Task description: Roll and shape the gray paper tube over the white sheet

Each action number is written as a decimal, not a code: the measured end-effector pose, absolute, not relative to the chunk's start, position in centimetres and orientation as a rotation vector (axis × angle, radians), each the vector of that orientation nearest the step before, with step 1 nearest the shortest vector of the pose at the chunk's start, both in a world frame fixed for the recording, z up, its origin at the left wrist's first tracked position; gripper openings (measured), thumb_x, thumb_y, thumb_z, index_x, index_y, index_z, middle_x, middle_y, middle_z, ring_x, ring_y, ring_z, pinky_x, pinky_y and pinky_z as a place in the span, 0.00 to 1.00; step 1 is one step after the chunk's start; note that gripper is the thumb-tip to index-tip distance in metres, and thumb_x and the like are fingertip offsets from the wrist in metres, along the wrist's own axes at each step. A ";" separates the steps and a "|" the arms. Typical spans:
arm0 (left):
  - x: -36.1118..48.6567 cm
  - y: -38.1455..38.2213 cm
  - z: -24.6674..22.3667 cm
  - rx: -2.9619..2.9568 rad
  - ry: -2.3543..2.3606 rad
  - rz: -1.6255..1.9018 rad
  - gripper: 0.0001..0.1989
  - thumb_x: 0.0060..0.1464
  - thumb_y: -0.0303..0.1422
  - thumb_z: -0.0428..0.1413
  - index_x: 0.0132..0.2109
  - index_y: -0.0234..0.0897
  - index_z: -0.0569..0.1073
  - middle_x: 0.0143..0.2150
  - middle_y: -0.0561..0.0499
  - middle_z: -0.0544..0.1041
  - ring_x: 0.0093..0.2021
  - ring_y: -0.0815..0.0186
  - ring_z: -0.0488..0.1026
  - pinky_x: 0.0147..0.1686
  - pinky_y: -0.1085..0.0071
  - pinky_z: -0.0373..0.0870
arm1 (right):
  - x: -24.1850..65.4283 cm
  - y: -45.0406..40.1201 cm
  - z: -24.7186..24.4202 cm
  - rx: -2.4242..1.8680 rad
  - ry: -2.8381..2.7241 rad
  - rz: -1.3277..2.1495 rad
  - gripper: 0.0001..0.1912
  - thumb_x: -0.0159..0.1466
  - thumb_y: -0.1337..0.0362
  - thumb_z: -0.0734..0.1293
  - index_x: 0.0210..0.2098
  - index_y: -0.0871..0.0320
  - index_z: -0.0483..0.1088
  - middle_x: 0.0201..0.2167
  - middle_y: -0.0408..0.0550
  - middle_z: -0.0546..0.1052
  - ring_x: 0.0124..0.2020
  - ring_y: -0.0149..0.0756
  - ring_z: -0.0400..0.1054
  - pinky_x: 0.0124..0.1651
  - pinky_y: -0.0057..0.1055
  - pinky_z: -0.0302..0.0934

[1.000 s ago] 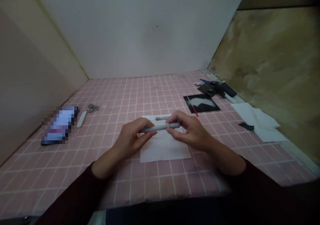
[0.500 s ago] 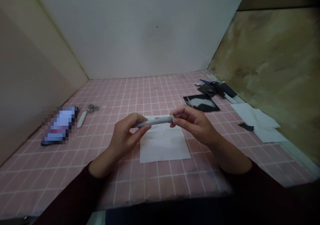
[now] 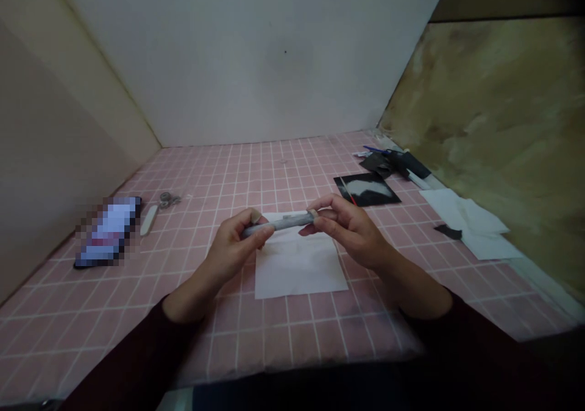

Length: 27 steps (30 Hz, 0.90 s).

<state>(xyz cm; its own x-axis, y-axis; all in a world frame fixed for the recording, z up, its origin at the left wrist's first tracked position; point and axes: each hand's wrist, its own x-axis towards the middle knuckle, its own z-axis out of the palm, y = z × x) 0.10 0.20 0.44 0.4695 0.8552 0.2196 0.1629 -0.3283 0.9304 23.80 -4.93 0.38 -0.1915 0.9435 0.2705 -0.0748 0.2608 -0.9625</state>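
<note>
A thin grey roll (image 3: 292, 221) is held nearly level between my two hands, above a white sheet (image 3: 299, 268) that lies on the pink checked cloth. My left hand (image 3: 237, 237) grips the roll's left end between thumb and fingers. At the right end, my right hand (image 3: 340, 221) pinches it with the thumb and fingertips. What the roll is made of is too small to tell. Part of the sheet's far edge is hidden behind the roll and hands.
At the left lie a blurred phone (image 3: 109, 231), a white strip (image 3: 148, 220) and scissors (image 3: 168, 200). A black sheet with a pale patch (image 3: 368, 189) is beyond my right hand. Dark scraps (image 3: 397, 162) and white papers (image 3: 466, 222) lie along the right wall.
My left thumb and fingers have shifted slightly on the roll. The fingers of my right hand have spread a little, and the hand has moved slightly left.
</note>
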 end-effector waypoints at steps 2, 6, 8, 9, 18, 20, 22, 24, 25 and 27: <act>0.2 0.2 0.3 1.730 0.859 0.905 0.12 0.58 0.38 0.59 0.31 0.35 0.68 0.24 0.56 0.66 0.25 0.72 0.62 0.27 0.73 0.58 | 23.7 -5.0 0.3 -0.877 -1.442 1.134 0.10 0.68 0.60 0.68 0.45 0.57 0.66 0.38 0.46 0.79 0.41 0.35 0.79 0.47 0.33 0.71; 0.2 0.3 0.1 1.655 0.825 0.852 0.16 0.61 0.39 0.57 0.28 0.36 0.66 0.22 0.56 0.66 0.24 0.72 0.62 0.27 0.73 0.59 | 23.5 -5.0 0.0 -0.847 -1.466 1.076 0.10 0.67 0.62 0.68 0.45 0.56 0.64 0.39 0.45 0.78 0.42 0.34 0.78 0.48 0.33 0.70; 0.1 0.4 -0.1 1.626 0.818 0.826 0.17 0.61 0.39 0.57 0.27 0.36 0.65 0.21 0.56 0.65 0.23 0.72 0.61 0.26 0.73 0.58 | 23.5 -4.9 -0.2 -0.832 -1.477 1.061 0.10 0.67 0.62 0.68 0.45 0.55 0.64 0.38 0.44 0.77 0.43 0.34 0.78 0.48 0.33 0.70; 0.1 0.4 -0.1 1.621 0.820 0.814 0.17 0.61 0.40 0.57 0.27 0.36 0.65 0.21 0.56 0.65 0.23 0.72 0.61 0.25 0.73 0.58 | 23.5 -4.9 -0.2 -0.831 -1.479 1.060 0.10 0.67 0.62 0.68 0.46 0.55 0.64 0.38 0.44 0.77 0.43 0.34 0.78 0.48 0.33 0.70; 0.1 -0.1 0.9 1.953 0.910 0.947 0.12 0.60 0.38 0.58 0.31 0.36 0.69 0.23 0.57 0.64 0.24 0.72 0.60 0.25 0.73 0.56 | 23.7 -4.4 -0.4 -0.898 -1.360 1.221 0.14 0.65 0.55 0.70 0.44 0.57 0.66 0.37 0.46 0.81 0.38 0.36 0.80 0.48 0.38 0.73; 0.0 -0.3 1.0 2.081 0.900 0.928 0.08 0.62 0.37 0.56 0.37 0.37 0.73 0.27 0.55 0.69 0.27 0.71 0.64 0.27 0.73 0.60 | 23.7 -4.3 -0.6 -0.880 -1.334 1.255 0.15 0.65 0.55 0.70 0.43 0.57 0.66 0.37 0.46 0.81 0.38 0.36 0.80 0.48 0.38 0.73; -0.2 -0.3 1.0 2.228 0.870 0.887 0.08 0.65 0.35 0.53 0.45 0.38 0.75 0.34 0.52 0.77 0.33 0.68 0.71 0.33 0.71 0.64 | 23.6 -4.2 -0.6 -0.867 -1.333 1.263 0.14 0.66 0.55 0.69 0.43 0.57 0.66 0.36 0.46 0.81 0.38 0.36 0.80 0.48 0.38 0.73; -0.2 -0.3 0.9 2.367 0.856 0.857 0.10 0.66 0.34 0.52 0.50 0.39 0.74 0.41 0.49 0.80 0.39 0.65 0.75 0.39 0.68 0.66 | 23.5 -4.3 -0.6 -0.878 -1.353 1.244 0.14 0.66 0.55 0.69 0.44 0.57 0.66 0.37 0.46 0.81 0.38 0.35 0.80 0.48 0.37 0.73; -0.2 -0.3 0.8 2.430 0.855 0.846 0.11 0.66 0.33 0.51 0.52 0.40 0.74 0.43 0.49 0.81 0.40 0.64 0.75 0.41 0.67 0.66 | 23.4 -4.4 -0.6 -0.886 -1.371 1.234 0.14 0.66 0.55 0.69 0.44 0.57 0.66 0.37 0.46 0.81 0.38 0.35 0.80 0.48 0.37 0.72; -0.1 -0.3 0.6 2.539 0.853 0.818 0.12 0.67 0.34 0.51 0.53 0.40 0.73 0.43 0.49 0.81 0.40 0.63 0.76 0.42 0.65 0.65 | 23.0 -4.7 -0.6 -0.891 -1.418 1.230 0.13 0.67 0.56 0.69 0.44 0.56 0.65 0.37 0.47 0.81 0.39 0.35 0.79 0.48 0.37 0.72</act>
